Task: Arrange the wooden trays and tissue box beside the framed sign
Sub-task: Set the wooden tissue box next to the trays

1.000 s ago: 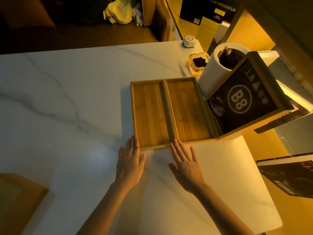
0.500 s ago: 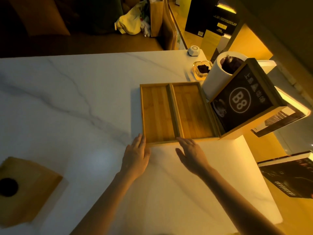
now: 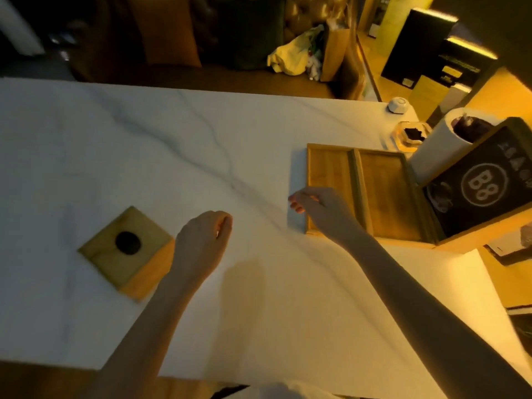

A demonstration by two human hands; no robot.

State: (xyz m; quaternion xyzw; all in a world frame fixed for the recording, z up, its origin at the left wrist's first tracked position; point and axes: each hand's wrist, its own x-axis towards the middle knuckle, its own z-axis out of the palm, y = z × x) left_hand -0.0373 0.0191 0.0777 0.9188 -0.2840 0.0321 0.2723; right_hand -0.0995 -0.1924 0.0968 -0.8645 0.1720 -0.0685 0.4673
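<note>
White marble-veined desk (image 3: pixel 144 156) under warm amber light, seen from above. Two shallow rectangular bamboo trays lie side by side at about 2 o'clock from the desk's middle, long edges touching: the narrower left tray (image 3: pixel 328 174) and the wider right tray (image 3: pixel 388 197). The right tray's far side sits against the wood-framed black sign with a white circled "B8" mark (image 3: pixel 483 191), which leans tilted at 3 o'clock. Behind the sign, at its 11 o'clock, stands a white cylindrical container with dark contents (image 3: pixel 443 139); a small amber glass dish holding something dark (image 3: pixel 410 133) is just beside that, and a small white faceted knob-like object (image 3: pixel 398 105) lies farther back near the desk's far edge. The square wooden tissue box with a round black opening in its top (image 3: pixel 126 249) sits well apart from the trays, at 8 o'clock on the desk, turned at an angle to the desk edge. Left hand (image 3: pixel 201 243) hovers just at the box's 3 o'clock side, fingers curled loosely inward, grasping nothing; contact with the box cannot be told. Right hand (image 3: pixel 319 208) is over the near left corner of the narrower tray, fingers bent and pointing toward 9 o'clock, nothing held; whether it touches the tray rim is unclear through motion blur. Both forearms bare.
</note>
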